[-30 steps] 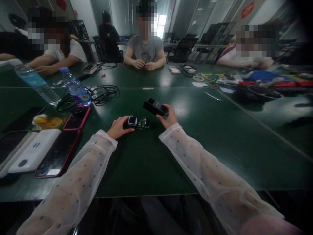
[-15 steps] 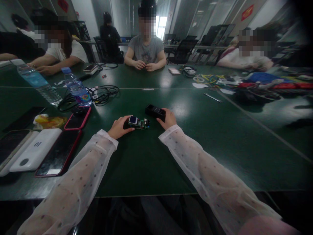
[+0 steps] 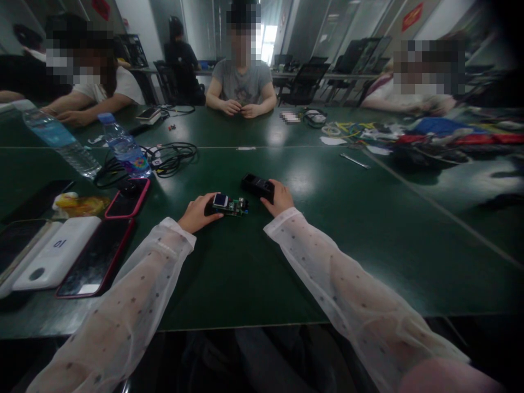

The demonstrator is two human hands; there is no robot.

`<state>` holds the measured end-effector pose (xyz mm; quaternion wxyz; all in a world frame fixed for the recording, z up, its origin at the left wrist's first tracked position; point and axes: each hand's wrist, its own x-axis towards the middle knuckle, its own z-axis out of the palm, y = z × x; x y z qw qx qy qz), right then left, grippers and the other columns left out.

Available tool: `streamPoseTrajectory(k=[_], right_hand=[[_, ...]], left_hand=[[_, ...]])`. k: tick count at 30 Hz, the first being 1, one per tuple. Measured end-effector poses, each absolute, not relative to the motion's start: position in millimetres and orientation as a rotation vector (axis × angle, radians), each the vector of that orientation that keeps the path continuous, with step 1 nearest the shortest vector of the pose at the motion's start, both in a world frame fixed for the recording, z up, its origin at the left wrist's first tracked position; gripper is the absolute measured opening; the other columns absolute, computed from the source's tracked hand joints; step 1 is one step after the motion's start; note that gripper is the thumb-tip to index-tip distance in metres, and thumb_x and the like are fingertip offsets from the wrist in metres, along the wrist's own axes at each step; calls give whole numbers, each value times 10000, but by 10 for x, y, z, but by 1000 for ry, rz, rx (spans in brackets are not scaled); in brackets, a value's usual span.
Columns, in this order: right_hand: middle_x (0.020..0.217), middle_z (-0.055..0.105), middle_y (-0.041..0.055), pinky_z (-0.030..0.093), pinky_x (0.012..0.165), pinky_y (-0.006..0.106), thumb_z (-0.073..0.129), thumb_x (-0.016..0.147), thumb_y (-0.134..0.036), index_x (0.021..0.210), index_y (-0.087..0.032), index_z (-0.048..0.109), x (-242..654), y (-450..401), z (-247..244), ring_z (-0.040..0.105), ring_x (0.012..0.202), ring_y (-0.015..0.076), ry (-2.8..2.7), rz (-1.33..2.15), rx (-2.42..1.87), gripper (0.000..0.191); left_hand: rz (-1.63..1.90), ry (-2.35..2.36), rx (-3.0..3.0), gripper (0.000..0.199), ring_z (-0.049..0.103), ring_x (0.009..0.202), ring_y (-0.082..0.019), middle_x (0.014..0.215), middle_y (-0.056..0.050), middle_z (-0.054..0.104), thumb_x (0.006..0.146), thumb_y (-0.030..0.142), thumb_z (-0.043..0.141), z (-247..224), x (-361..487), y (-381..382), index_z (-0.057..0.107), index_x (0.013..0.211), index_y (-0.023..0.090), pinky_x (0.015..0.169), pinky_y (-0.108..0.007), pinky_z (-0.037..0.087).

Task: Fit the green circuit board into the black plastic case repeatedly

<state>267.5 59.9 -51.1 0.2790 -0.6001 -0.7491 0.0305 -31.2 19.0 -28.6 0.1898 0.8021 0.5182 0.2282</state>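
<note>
My left hand [image 3: 198, 214] grips the left end of a green circuit board [image 3: 234, 206] that carries a small screen, thumb in front and fingers behind. Just to the right, my right hand [image 3: 280, 198] holds a black plastic case [image 3: 257, 185] by its right end. Board and case are low over the green table, close together but apart. Whether either rests on the tabletop I cannot tell.
At my left lie several phones, among them a red-edged one [image 3: 98, 256], beside a white power bank [image 3: 59, 252]. Behind them lean a water bottle [image 3: 123, 146] and black cables [image 3: 176, 158]. A wrench [image 3: 355, 160] lies right. People sit across the table [image 3: 262, 273].
The whole view has shifted slightly, so everything appears a little further left. Both hands keep their hold on the circuit board and the black case.
</note>
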Motion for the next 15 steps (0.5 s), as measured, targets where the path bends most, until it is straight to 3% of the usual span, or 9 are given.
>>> streamPoseTrajectory(k=[15], right_hand=[[1288, 533, 193, 472, 912, 617, 621, 774, -290, 1371, -171, 382, 2697, 618, -552, 497, 1197, 400, -1992, 83, -1555, 654]], left_hand=[[632, 1460, 2254, 637, 519, 1226, -311, 1334, -93, 568, 808, 425, 678, -247, -298, 170, 432, 1370, 254, 1006, -505, 401]])
